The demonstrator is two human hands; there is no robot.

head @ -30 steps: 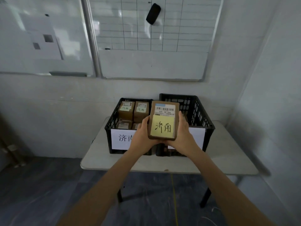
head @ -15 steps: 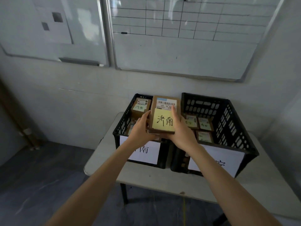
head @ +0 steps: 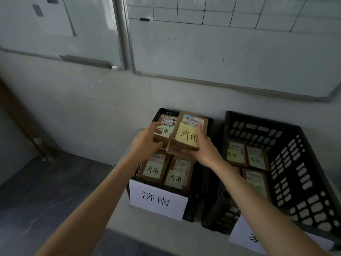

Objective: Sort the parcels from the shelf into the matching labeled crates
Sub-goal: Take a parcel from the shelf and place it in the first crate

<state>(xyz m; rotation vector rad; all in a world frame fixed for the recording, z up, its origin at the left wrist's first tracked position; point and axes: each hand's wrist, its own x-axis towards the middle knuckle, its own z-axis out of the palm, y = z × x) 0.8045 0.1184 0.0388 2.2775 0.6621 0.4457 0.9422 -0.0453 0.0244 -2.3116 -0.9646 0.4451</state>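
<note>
Pale tabletop (head: pixel 166 231), latticed crate (head: pixel 295 163), cardboard parcel (head: pixel 186 137)

1. Left crate (head: pixel 192 209), white front sheet (head: pixel 158 200): printed "济南".
2. Yellow-note parcel (head: pixel 186 137), over the crate's 12 o'clock end: handwritten "济南". Barcode label (head: pixel 192 120) at its 12 o'clock edge; digits too small to read.
3. Rear parcel (head: pixel 164 129), 9 o'clock of item 2: green note, "济南".
4. Front-left parcel (head: pixel 153 169) and front-right parcel (head: pixel 176 179), 6 o'clock of item 2: "济南" on each.
5. Right crate (head: pixel 304 172): handwritten parcel notes (head: pixel 233 154), not legible.
6. Right front sheet (head: pixel 247 237): character cut off, unreadable.
</note>
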